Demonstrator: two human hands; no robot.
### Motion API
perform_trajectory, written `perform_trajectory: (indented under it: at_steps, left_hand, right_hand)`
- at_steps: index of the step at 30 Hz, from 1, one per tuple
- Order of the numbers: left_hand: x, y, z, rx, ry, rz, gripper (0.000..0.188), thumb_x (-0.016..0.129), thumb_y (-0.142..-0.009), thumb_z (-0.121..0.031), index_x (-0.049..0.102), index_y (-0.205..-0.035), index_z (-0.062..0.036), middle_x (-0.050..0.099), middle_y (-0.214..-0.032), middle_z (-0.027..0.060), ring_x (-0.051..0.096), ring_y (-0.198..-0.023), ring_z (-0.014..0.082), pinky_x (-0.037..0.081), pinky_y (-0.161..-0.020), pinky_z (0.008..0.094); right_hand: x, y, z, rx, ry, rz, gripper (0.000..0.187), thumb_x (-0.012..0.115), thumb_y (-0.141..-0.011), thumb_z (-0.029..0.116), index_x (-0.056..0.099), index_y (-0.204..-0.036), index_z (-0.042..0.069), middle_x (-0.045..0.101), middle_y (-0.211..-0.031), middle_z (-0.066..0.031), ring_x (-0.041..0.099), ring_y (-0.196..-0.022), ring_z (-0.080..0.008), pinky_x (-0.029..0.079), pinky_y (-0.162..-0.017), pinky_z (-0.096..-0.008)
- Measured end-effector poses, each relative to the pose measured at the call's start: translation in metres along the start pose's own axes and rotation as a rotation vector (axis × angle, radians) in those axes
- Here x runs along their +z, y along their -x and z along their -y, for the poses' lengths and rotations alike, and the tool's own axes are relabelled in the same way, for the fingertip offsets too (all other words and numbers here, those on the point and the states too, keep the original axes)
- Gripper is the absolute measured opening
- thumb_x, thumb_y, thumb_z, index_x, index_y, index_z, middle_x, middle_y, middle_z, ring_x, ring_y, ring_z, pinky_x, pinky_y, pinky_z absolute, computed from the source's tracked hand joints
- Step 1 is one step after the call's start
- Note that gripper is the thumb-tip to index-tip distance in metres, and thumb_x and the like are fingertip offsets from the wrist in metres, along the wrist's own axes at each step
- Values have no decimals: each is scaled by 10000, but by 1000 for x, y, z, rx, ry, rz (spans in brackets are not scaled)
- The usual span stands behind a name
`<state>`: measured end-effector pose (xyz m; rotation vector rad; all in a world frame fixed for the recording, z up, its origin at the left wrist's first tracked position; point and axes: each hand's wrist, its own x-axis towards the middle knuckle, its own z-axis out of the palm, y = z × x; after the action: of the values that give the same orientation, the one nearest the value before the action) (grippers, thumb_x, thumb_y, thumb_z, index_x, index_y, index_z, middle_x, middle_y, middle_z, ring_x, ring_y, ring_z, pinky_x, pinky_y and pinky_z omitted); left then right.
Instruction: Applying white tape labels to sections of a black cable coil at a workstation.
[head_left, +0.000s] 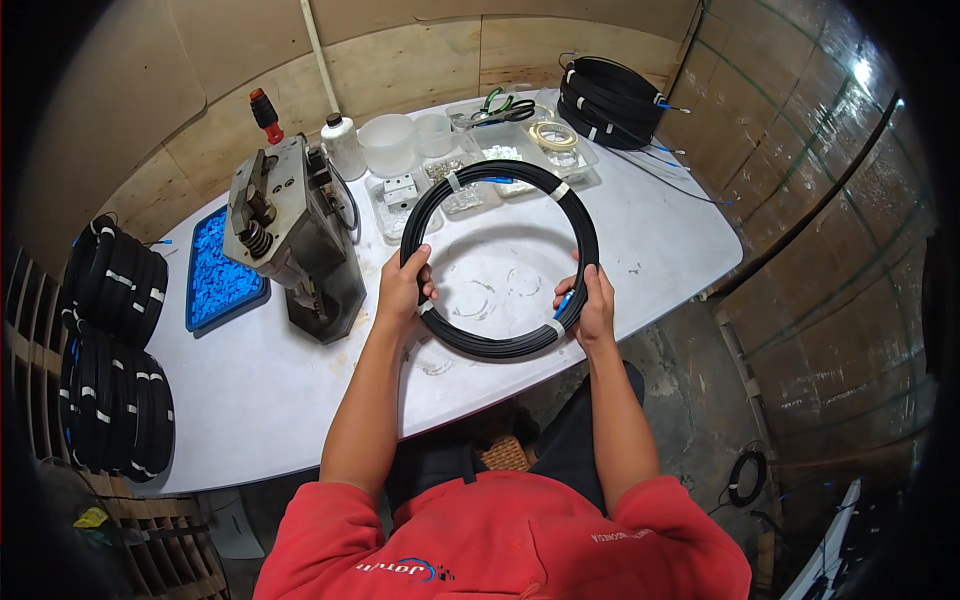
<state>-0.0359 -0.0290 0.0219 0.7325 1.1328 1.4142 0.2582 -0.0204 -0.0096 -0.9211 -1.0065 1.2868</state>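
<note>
A coil of black cable [497, 349], bound with several pale ties, is held up above the white table. My left hand [402, 287] is closed round its left side, thumb on top. On the lower right side, my right hand [590, 305] grips the same coil, next to a blue connector [564, 303] lying against the cable. A second blue piece shows at the coil's far edge. The undersides of my fingers are partly hidden by the coil.
Left of the coil stands a metal hand press [300, 235], beside a tray of blue parts [200, 325]. Behind lie clear bins of small parts [465, 200], scissors [505, 113] and a white bottle [343, 148]. Black coils stack at the far right [605, 95] and left edge [115, 400].
</note>
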Motion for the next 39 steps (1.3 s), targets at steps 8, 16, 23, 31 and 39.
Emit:
perform_trajectory:
  at_steps: [8, 16, 23, 31, 39]
  left_hand:
    - [-1, -2, 1, 16, 3, 6, 235, 665, -976, -260, 538, -901, -78, 481, -687, 2, 472, -510, 113, 470, -491, 312]
    - [1, 5, -4, 139, 25, 101, 253, 675, -979, -285, 567, -965, -56, 531, -727, 19, 544, -550, 132, 502, -537, 305]
    - [9, 12, -9, 297, 4, 233, 286, 688, -966, -237, 594, -1106, -5, 660, -855, 71, 686, -773, 172, 549, -763, 301]
    - [12, 29, -26, 456, -59, 266, 163, 706, -877, -52, 611, -1003, -9, 635, -776, 46, 621, -646, 125, 521, -629, 274]
    - [11, 21, -15, 378, 5, 96, 116, 706, -889, -83, 622, -928, -12, 517, -575, -11, 466, -449, 78, 401, -446, 257]
  right_hand:
    - [-1, -2, -3, -13, 17, -3, 428, 589, -1041, 263, 496, -1382, 21, 637, -760, -85, 625, -602, -142, 520, -569, -269]
    - [5, -1, 10, 4, -46, -23, 471, 663, -975, 114, 476, -1395, 12, 616, -768, -74, 630, -624, -164, 540, -580, -300]
    - [-6, -24, 109, -211, 225, 222, 430, 688, -947, 106, 518, -1325, -9, 617, -789, -57, 660, -656, -157, 545, -573, -291]
    - [68, -27, 219, -147, 793, 611, 597, 742, -853, 35, 525, -1407, 93, 673, -930, -56, 668, -753, -121, 534, -603, -262]
    - [40, -43, 164, -287, 565, 492, 508, 742, -936, 343, 591, -1307, 30, 684, -916, -63, 675, -850, -151, 545, -726, -309]
